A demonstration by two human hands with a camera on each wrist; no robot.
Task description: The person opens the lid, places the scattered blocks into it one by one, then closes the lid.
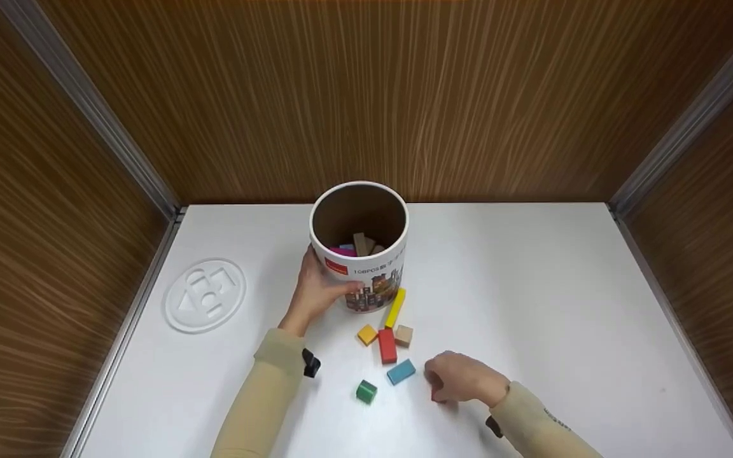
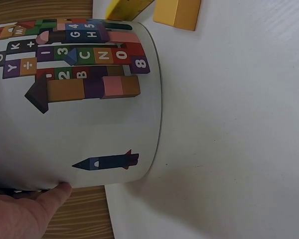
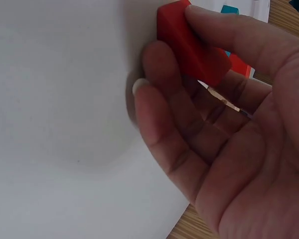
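Observation:
A white printed bucket (image 1: 376, 270) stands at the middle back of the table, wooden and coloured blocks inside it. My left hand (image 1: 320, 289) grips its left side, thumb across the front. Low on the table, to the right of the loose blocks, my right hand (image 1: 462, 376) pinches a red block (image 3: 189, 45) between thumb and fingers; its full shape is partly hidden. Nearest to that hand lies a blue block (image 1: 401, 371). Left of it is a green cylinder-like block (image 1: 366, 391). A red oblong block (image 1: 387, 346) lies just behind the blue one.
Beside the red oblong are an orange-yellow cube (image 1: 367, 334) and a plain wooden block (image 1: 404, 335). A yellow stick block (image 1: 395, 308) lies by the bucket's base. A round white lid (image 1: 204, 296) with shaped cutouts lies at left. Wood-grain panels (image 1: 468, 102) enclose the table.

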